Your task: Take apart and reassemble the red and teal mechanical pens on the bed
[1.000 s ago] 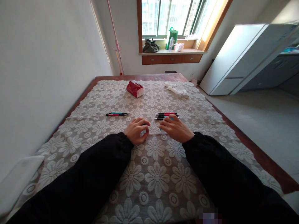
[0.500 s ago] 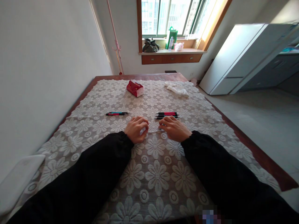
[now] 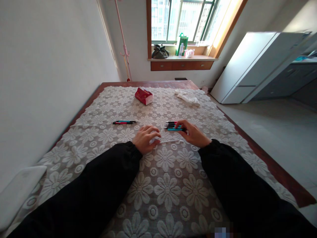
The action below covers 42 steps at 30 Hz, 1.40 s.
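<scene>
Since the earlier frame, right hand (image 3: pixel 194 134) reached to the pen cluster (image 3: pixel 173 125), fingers pinching one; left hand (image 3: pixel 146 138) curled shut, empty; neighbouring pens risked scattering.

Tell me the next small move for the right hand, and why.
Probably lift the teal pen clear of the pen cluster. The right hand pinches it with its fingertips, and the left hand rests by a thin clear strip on the lace cloth.
</scene>
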### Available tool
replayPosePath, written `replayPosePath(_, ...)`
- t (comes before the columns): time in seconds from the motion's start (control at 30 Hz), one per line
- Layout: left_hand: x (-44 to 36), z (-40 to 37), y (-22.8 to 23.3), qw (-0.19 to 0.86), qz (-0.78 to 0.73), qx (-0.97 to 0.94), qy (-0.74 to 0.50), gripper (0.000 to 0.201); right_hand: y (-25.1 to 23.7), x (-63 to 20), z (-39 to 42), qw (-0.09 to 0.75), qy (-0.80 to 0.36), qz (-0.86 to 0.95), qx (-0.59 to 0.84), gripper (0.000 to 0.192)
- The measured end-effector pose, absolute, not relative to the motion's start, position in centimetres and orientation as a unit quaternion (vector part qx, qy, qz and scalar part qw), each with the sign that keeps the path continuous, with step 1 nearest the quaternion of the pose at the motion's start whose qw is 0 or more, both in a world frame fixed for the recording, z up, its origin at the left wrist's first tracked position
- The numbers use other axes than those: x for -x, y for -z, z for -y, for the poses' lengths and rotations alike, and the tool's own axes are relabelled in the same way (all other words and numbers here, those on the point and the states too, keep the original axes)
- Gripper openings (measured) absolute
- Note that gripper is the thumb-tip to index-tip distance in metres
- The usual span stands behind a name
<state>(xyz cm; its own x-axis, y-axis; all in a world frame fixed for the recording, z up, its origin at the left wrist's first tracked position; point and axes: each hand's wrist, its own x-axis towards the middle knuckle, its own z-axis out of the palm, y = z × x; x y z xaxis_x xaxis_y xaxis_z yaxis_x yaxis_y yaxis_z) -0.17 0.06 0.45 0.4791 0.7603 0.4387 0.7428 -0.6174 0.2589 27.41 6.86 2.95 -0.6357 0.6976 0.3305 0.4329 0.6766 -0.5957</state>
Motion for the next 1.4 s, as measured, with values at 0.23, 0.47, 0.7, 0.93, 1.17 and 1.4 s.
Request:
replayPosePath(0.23, 0.0, 0.0, -0.3, 0.031, -0.407, -0.880, -0.241, 0.010, -3.5, -28.2, -7.3, 0.275, -0.219, 0.876, 0.330, 0.019)
replayPosePath(0.47, 0.0, -0.1, -0.2, 0.027, -0.413, -0.874, -0.253, 0.007, -3.2, -28.2, -7.2, 0.266, -0.161, 0.893, 0.325, 0.018)
replayPosePath(0.7, 0.0, 0.1, -0.4, 0.031, -0.401, -0.876, -0.265, 0.005, -3.7, -28.5, -7.3, 0.260, -0.205, 0.874, 0.355, 0.018)
replayPosePath(0.93, 0.2, 0.2, -0.7, 0.028, -0.473, -0.830, -0.294, 0.034, -4.4, -30.0, -8.0, 0.163, -0.174, 0.903, 0.358, 0.013)
replayPosePath(1.17, 0.2, 0.2, -0.6, 0.032, -0.478, -0.836, -0.267, 0.030, -3.4, -28.9, -7.5, 0.192, -0.173, 0.904, 0.340, 0.014)
replayPosePath(1.4, 0.1, 0.1, -0.6, 0.025, -0.473, -0.841, -0.262, 0.025, -3.3, -29.2, -7.8, 0.199, -0.129, 0.901, 0.364, 0.012)
